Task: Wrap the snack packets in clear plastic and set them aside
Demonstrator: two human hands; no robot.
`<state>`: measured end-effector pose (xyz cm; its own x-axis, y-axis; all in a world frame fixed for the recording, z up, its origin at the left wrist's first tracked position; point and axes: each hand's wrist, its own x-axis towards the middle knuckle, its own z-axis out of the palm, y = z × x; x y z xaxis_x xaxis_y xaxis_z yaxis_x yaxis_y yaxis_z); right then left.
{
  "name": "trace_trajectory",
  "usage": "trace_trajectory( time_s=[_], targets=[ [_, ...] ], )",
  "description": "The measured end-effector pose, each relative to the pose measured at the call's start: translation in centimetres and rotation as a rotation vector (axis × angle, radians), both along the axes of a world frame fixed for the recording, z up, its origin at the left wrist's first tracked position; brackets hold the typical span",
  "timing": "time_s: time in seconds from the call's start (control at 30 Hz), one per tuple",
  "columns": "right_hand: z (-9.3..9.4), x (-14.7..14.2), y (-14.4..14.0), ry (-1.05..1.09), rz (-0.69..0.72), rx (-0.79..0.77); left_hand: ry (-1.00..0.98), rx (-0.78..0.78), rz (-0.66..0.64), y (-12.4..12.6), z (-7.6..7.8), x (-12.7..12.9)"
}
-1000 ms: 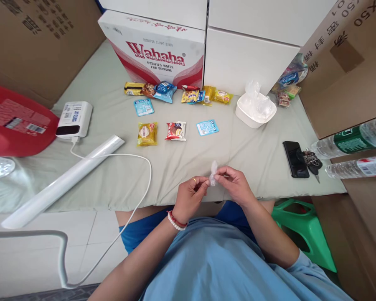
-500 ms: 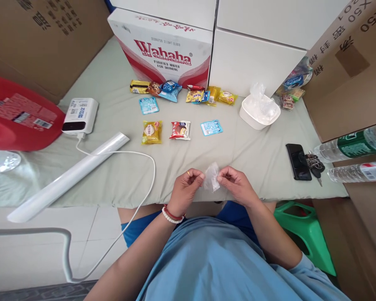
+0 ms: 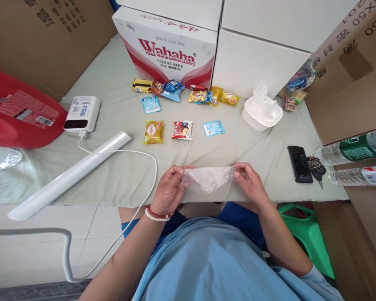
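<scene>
The left hand [image 3: 168, 189] and the right hand [image 3: 250, 182] each pinched one end of a clear plastic bag [image 3: 208, 178], stretched flat between them. Snack packets [image 3: 183, 130] lay on the bench [image 3: 119, 175] beyond the hands.

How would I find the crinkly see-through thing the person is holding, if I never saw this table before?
Start at the big Wahaha box at the back of the cloth-covered table, then come straight toward the near edge, past the row of snack packets. There the left hand and right hand stretch a clear plastic bag between them. Unlike the colourful packets, it is see-through, unprinted and held off the cloth.
</scene>
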<state>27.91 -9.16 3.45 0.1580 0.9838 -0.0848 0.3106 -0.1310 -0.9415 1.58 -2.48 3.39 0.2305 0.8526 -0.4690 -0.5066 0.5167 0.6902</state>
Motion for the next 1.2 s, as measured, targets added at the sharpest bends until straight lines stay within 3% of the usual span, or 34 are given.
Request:
trace_trajectory(
  time_s=[0.1,0.2,0.43,0.53,0.63,0.73,0.8,0.87,1.0,1.1,1.2],
  targets=[
    [0.8,-1.2,0.1,-0.279,0.201,0.27,0.002,0.023,-0.02,-0.2,0.4,0.8],
    [1.5,-2.0,0.6,-0.302,0.312,0.341,0.004,0.041,-0.06,-0.2,0.7,1.2],
    [1.4,-0.9,1.4,0.265,0.036,-0.068,0.112,0.124,-0.138,-0.1,0.3,-0.1],
    [0.9,-0.9,1.9,0.13,-0.121,-0.041,0.106,0.126,-0.154,-0.4,0.0,0.0],
    [1.4,-1.4,2.0,-0.178,-0.221,0.175,0.113,0.112,-0.073,-0.4,-0.2,0.6],
    [2.3,-2.9,1.6,-0.287,0.039,0.332,0.108,0.091,-0.042,-0.3,-0.4,1.2],
    [2.4,-4.2,1.6,-0.326,0.258,0.362,0.105,0.095,-0.051,-0.2,-0.4,1.4],
    [1.8,-5.4,1.9,-0.337,0.364,0.343,0.1,0.094,-0.053,-0.4,-0.3,1.6],
    [0.3,-6.4,2.7,-0.219,0.359,0.246,0.065,0.073,-0.129,-1.0,-0.4,1.4],
    [0.3,-6.2,3.0,-0.126,0.301,0.184,0.14,0.148,-0.21,-1.3,-0.7,1.0],
    [0.6,-5.3,2.8,0.014,0.19,0.108,0.237,0.196,-0.163,-1.0,-1.3,0.5]
  ],
)
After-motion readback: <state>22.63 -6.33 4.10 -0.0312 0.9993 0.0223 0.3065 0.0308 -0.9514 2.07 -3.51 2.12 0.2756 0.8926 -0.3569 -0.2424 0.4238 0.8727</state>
